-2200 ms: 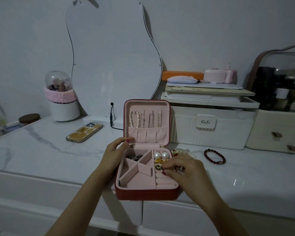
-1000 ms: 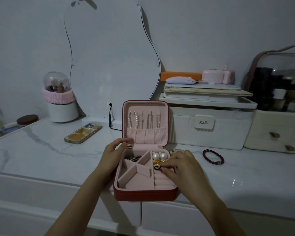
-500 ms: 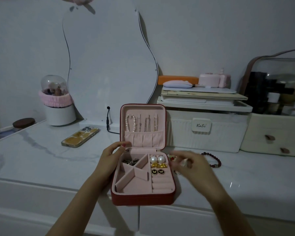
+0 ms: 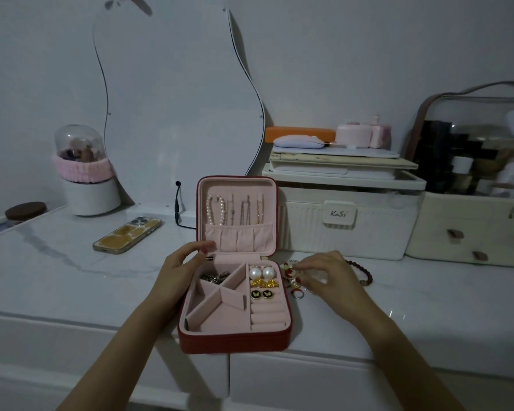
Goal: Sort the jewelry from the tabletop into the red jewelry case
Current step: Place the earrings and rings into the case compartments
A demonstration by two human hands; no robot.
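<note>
The red jewelry case (image 4: 235,342) stands open on the white marble tabletop (image 4: 57,280), its pink lid upright with a pearl strand (image 4: 215,209) and thin chains hanging inside. Its right column holds pearl earrings (image 4: 261,273), gold earrings (image 4: 264,283) and black butterfly studs (image 4: 261,293). A dark chain (image 4: 215,277) lies in a back compartment. My left hand (image 4: 181,268) grips the case's left back corner. My right hand (image 4: 324,277) is over a small pile of red-and-white jewelry (image 4: 290,272) just right of the case, fingertips curled onto it. A ring (image 4: 298,294) lies beside it.
A dark red bead bracelet (image 4: 367,275) lies right of my right hand. A phone (image 4: 128,234) lies at the left back. White storage boxes (image 4: 347,223) stand behind, a wavy mirror (image 4: 175,99) leans on the wall, and a pink-banded container (image 4: 83,179) is far left.
My right hand left the case's right column, where the butterfly studs now sit, and moved right to the jewelry pile on the tabletop. The left hand stayed on the case.
</note>
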